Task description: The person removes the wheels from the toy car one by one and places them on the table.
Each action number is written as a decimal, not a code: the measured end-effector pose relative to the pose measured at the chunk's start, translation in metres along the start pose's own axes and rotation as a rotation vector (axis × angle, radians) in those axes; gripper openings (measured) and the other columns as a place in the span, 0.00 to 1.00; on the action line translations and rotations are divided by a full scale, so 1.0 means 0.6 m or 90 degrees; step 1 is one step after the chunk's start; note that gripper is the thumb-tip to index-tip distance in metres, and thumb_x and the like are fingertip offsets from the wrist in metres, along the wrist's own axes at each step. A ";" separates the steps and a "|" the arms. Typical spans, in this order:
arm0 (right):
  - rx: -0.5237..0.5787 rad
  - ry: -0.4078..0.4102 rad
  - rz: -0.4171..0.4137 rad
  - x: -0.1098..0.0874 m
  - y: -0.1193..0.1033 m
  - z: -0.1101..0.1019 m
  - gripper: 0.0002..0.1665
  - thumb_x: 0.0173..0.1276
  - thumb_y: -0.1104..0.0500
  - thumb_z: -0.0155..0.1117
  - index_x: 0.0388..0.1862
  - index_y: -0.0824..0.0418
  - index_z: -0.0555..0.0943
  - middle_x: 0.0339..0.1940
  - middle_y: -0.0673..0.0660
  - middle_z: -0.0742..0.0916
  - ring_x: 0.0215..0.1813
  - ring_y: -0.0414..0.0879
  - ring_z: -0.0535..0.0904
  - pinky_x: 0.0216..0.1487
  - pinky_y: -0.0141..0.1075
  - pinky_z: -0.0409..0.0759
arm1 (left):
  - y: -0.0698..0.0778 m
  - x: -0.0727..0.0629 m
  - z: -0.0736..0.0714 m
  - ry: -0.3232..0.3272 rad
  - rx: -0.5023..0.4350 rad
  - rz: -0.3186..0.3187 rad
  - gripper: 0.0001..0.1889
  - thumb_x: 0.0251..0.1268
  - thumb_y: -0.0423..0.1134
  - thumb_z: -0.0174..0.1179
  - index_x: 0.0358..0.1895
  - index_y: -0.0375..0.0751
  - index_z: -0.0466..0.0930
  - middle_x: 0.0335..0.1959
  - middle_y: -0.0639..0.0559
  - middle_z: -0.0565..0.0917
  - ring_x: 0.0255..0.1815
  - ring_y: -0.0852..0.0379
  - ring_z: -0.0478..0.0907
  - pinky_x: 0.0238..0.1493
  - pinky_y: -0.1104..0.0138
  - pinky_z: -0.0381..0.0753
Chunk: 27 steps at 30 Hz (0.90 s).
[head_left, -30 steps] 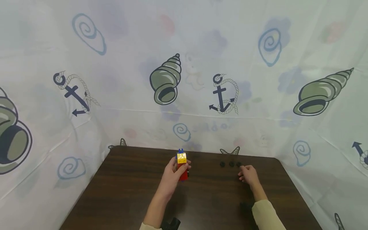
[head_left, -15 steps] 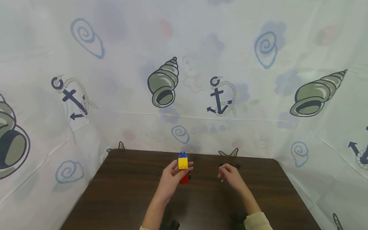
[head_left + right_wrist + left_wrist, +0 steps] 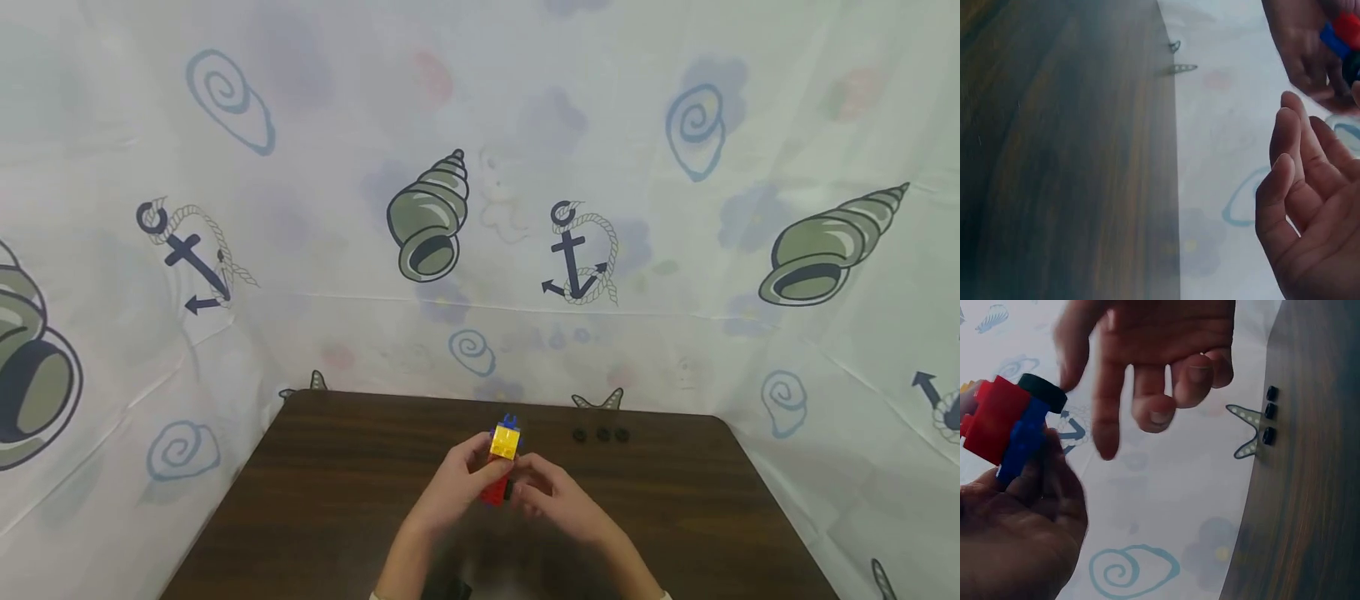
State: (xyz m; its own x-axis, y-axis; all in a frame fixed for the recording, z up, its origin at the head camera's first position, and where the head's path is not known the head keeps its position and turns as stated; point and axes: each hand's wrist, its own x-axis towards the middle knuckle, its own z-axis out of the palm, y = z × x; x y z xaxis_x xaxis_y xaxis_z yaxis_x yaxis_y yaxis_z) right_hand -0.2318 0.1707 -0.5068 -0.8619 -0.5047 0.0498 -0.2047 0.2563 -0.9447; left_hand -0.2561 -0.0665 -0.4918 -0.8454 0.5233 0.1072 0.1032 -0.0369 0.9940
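Observation:
My left hand (image 3: 450, 487) grips a toy built of bricks. A yellow brick (image 3: 505, 443) tops it, above a red brick (image 3: 999, 419) and a blue base (image 3: 1025, 437). A black wheel (image 3: 1041, 392) sits on the side of the blue base. My right hand (image 3: 558, 496) is beside the toy, its thumb (image 3: 1075, 353) at the wheel's rim. The other right fingers are loosely bent, apart from the toy in the left wrist view. In the right wrist view the toy is cut off at the edge.
Three loose black wheels (image 3: 603, 434) lie in a row at the back right of the dark wooden table (image 3: 337, 467). A white cloth (image 3: 322, 250) printed with shells and anchors hangs behind and around it.
My right hand has moved left from beside the loose wheels to the toy. The left hand has brought the toy slightly right and nearer, tilting it.

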 end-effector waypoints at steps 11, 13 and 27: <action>-0.022 0.024 -0.032 -0.009 -0.017 0.025 0.13 0.86 0.55 0.59 0.61 0.60 0.80 0.45 0.67 0.87 0.38 0.43 0.85 0.44 0.39 0.89 | -0.008 -0.002 0.004 0.031 -0.010 0.000 0.22 0.81 0.52 0.63 0.67 0.43 0.77 0.59 0.38 0.87 0.53 0.51 0.85 0.51 0.64 0.88; -0.034 0.032 -0.019 -0.011 -0.021 0.029 0.13 0.85 0.54 0.60 0.61 0.57 0.81 0.47 0.66 0.87 0.39 0.42 0.84 0.44 0.38 0.88 | -0.012 0.000 0.006 0.039 0.005 0.001 0.22 0.81 0.52 0.63 0.66 0.43 0.77 0.58 0.39 0.87 0.52 0.51 0.85 0.51 0.63 0.88; -0.092 0.080 0.042 -0.007 0.002 0.043 0.27 0.80 0.55 0.61 0.74 0.57 0.73 0.58 0.56 0.89 0.42 0.42 0.84 0.43 0.33 0.83 | -0.035 0.019 0.029 0.038 0.073 0.004 0.18 0.80 0.52 0.64 0.54 0.41 0.78 0.42 0.50 0.82 0.38 0.56 0.77 0.38 0.69 0.81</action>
State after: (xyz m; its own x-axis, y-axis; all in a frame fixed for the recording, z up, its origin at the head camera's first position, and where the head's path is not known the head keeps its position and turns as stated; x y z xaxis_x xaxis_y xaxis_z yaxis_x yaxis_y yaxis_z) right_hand -0.2164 0.1516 -0.5164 -0.9250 -0.3782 0.0373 -0.2019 0.4060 -0.8913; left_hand -0.2587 -0.0453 -0.5116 -0.8736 0.4722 0.1180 0.1651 0.0594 0.9845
